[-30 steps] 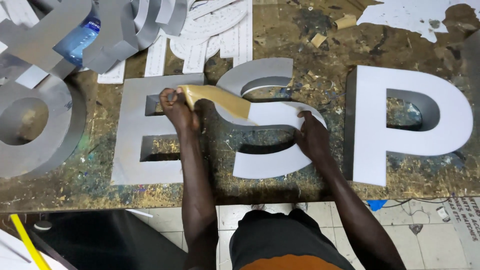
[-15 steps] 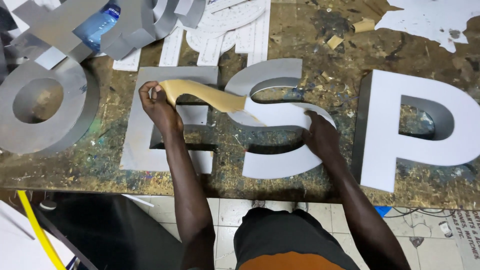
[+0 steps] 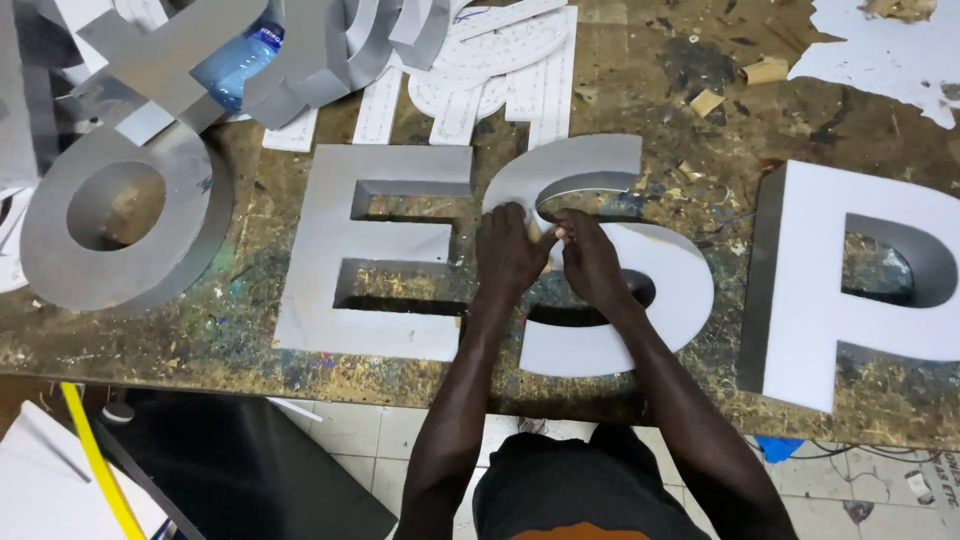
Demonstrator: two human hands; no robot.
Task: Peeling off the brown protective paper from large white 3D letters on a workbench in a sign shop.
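Pinching a small tan strip of backing paper (image 3: 540, 236) between the fingers of the left hand (image 3: 508, 255) and right hand (image 3: 592, 258), a person works at frame centre over a grey S-shaped sign letter (image 3: 640, 270), lying beside an E-shaped letter (image 3: 385, 250) on the paint-flecked tabletop (image 3: 650, 90).

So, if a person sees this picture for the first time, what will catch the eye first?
Most likely the row of big grey three-dimensional letter shapes lying flat on the stained workbench. At the centre, the left hand and right hand meet on the curved letter, pinching a small tan strip. A blue bottle lies among piled pieces at upper left.
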